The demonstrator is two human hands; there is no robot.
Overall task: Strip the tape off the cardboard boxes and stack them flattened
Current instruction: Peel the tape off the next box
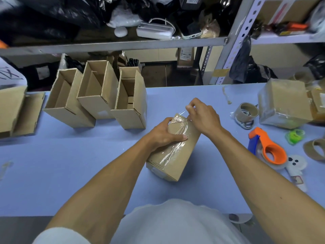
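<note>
A long closed cardboard box [177, 155] lies tilted on the blue table [70, 173], wrapped lengthwise in clear tape [177, 124]. My left hand [165, 132] grips its far end, thumb pressed along the top face. My right hand [202, 117] pinches a loose strip of the clear tape at the box's far end and holds it lifted off the cardboard. Three open empty boxes [98, 95] stand side by side at the back left of the table.
A taped box in plastic [284, 106] sits at the far right, with a tape roll [248, 110] beside it. An orange tape dispenser [270, 148], a green item [295, 136] and cardboard rings lie at the right. A large carton [12, 106] is at the left edge. Cluttered shelves stand behind.
</note>
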